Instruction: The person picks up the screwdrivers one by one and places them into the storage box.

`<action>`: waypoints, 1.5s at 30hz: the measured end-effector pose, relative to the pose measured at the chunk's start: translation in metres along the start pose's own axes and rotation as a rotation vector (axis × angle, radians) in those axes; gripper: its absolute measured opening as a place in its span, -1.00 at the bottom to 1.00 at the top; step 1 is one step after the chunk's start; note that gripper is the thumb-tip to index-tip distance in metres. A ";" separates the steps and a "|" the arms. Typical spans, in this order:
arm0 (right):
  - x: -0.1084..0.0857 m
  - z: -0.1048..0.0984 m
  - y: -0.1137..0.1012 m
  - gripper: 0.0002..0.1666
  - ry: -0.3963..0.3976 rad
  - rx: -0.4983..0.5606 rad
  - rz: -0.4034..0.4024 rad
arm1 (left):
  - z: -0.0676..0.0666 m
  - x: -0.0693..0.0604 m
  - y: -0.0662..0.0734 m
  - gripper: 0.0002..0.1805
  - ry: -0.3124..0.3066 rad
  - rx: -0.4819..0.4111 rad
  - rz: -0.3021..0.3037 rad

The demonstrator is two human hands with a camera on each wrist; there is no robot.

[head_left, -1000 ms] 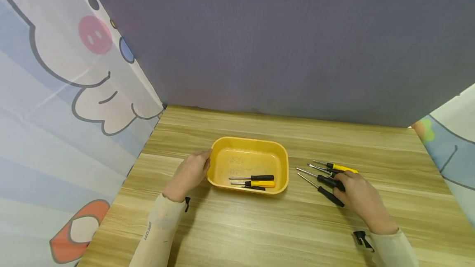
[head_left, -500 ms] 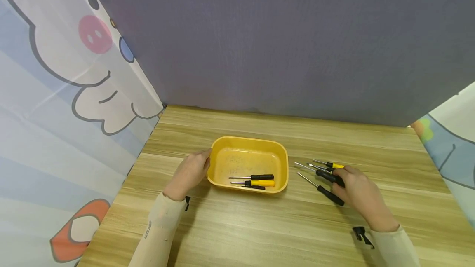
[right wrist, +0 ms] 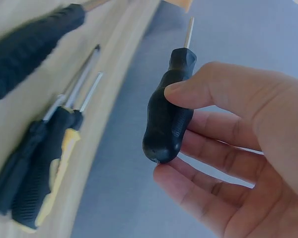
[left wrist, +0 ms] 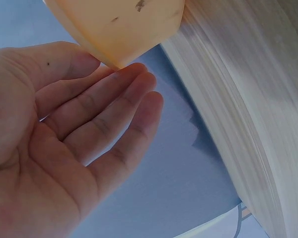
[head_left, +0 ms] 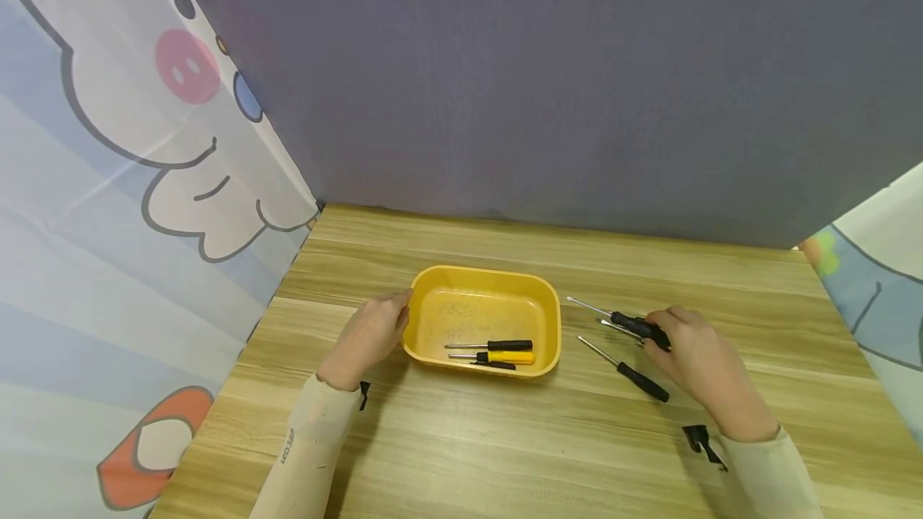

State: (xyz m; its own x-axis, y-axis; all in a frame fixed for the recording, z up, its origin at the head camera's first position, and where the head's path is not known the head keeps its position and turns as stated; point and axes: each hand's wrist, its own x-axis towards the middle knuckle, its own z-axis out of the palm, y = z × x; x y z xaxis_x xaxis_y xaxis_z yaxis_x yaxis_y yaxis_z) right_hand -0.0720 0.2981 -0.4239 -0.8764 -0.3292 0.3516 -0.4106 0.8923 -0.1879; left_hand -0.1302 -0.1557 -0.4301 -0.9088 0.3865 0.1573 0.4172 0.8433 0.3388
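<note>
My left hand (head_left: 366, 340) pinches the left rim of a yellow tray (head_left: 546, 319); in the left wrist view, thumb and fingertips meet at the tray's edge (left wrist: 120, 63). Inside the tray, along its near side, lie a black-handled screwdriver (head_left: 509, 345), a yellow-handled one (head_left: 512, 357) and another black handle, partly hidden. My right hand (head_left: 703, 367) holds a thick black-handled screwdriver (head_left: 634, 328), its shaft towards the tray. The right wrist view shows thumb and fingers around that handle (right wrist: 166, 116), above the table.
Another black-handled screwdriver (head_left: 643, 382) lies on the wooden table (head_left: 461, 455), nearer the front. Under and beside my right hand are several more, with black and yellow handles (right wrist: 57, 173). A grey panel (head_left: 548, 86) stands behind the table, and a printed curtain (head_left: 94, 263) at the left.
The right hand has lifted a black-handled screwdriver off the group, its tip swinging up and back. The yellow handle at the back is now hidden in the head view. The left hand stays on the tray.
</note>
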 end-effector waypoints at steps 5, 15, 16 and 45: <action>0.013 -0.006 -0.011 -0.60 -0.014 -0.005 -0.011 | 0.001 -0.001 -0.001 -0.61 0.005 0.004 0.008; 0.045 0.000 -0.036 -0.69 -0.007 0.015 -0.089 | 0.002 -0.001 -0.001 -0.63 0.018 0.003 0.010; 0.048 0.002 -0.038 -0.69 -0.012 0.021 -0.093 | 0.002 -0.001 -0.001 -0.63 0.019 0.003 0.010; 0.101 0.056 -0.109 -0.83 -0.225 0.056 -0.204 | 0.003 0.000 -0.001 -0.62 0.019 0.007 0.004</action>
State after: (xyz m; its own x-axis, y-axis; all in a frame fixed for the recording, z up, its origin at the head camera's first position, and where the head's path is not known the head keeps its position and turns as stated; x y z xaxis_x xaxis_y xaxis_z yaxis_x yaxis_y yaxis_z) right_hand -0.1299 0.1504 -0.4194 -0.8058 -0.5653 0.1767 -0.5913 0.7844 -0.1871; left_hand -0.1308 -0.1559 -0.4329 -0.9069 0.3828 0.1761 0.4208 0.8442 0.3320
